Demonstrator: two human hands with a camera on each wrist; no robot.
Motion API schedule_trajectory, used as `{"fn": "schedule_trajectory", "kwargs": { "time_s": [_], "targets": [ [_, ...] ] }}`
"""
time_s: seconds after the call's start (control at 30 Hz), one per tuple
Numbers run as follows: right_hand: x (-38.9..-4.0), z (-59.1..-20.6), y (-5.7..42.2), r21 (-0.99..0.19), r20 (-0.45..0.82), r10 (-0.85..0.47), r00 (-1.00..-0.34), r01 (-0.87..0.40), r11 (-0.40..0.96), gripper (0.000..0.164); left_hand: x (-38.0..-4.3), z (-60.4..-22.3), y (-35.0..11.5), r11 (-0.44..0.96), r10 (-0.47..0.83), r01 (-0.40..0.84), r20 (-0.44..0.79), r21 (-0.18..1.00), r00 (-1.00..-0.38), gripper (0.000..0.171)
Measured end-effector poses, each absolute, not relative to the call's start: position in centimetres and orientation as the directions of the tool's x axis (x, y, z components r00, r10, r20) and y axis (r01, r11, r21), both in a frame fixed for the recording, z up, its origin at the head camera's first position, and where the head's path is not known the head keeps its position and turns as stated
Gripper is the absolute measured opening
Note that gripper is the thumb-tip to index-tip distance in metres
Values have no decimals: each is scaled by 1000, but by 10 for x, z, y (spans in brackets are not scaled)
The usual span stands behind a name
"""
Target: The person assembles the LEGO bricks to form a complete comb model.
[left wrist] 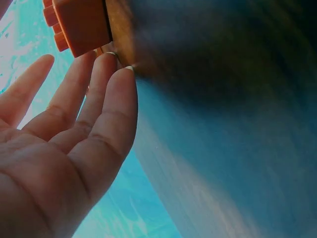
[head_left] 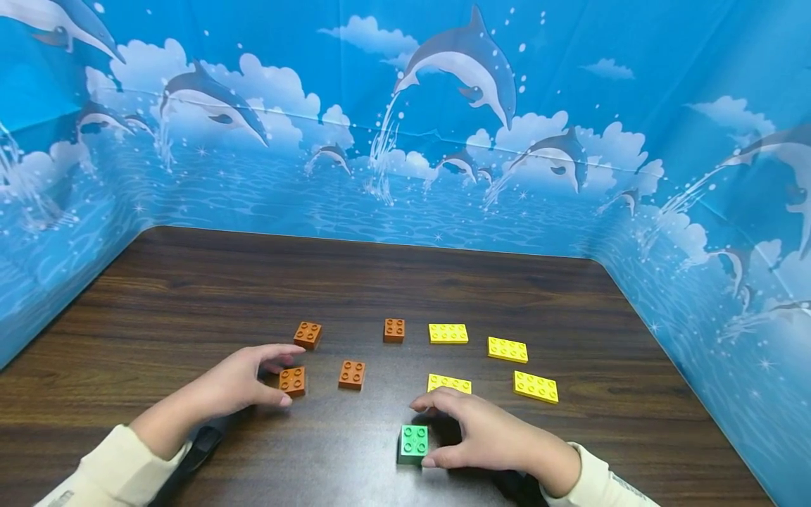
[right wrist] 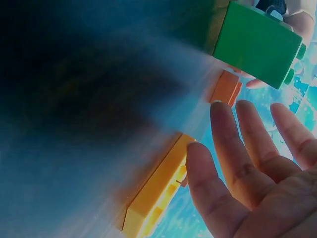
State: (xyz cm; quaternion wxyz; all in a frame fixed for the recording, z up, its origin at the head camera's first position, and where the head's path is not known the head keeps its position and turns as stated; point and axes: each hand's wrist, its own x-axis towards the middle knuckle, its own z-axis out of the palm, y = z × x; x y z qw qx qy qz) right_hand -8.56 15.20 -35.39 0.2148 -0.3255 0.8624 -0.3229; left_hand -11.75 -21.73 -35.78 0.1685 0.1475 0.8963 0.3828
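Note:
My left hand (head_left: 237,384) spreads thumb and fingers around an orange-brown toy brick (head_left: 292,381) with four studs, which stands in the gap between them. In the left wrist view the fingers reach up close to that orange brick (left wrist: 81,25). My right hand (head_left: 484,431) curves loosely beside a green four-stud brick (head_left: 414,441), its thumb tip right at the brick's near right corner. The right wrist view shows the green brick (right wrist: 257,44) beyond the relaxed fingers, outside their grasp. A yellow brick (head_left: 449,383) is partly hidden behind the right hand.
More orange bricks lie farther left and centre: one (head_left: 307,335) beyond my left fingers, one (head_left: 351,374) to their right, one (head_left: 394,330) farther back. Yellow bricks (head_left: 448,334) (head_left: 507,349) (head_left: 535,386) lie at the right. A dolphin-printed blue sheet (head_left: 380,211) walls the dark wooden table (head_left: 209,282).

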Motion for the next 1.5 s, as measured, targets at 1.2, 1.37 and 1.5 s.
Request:
{"fn": "schedule_trajectory", "kwargs": {
  "time_s": [1.2,1.37,1.5],
  "targets": [
    [-83,-360,146,-575,-106,-769,-630,-592,565,35,-116,-363,-206,782,332,165,-178,602,-926,43],
    [-84,-360,146,-593,-126,-764,-633,-569,569,34,-116,-362,-204,780,327,156,-182,606,-927,42],
    [-85,-360,145,-595,-119,-769,-628,-575,562,33,-115,-361,-204,783,328,161,-180,601,-927,41]
  ]
}}
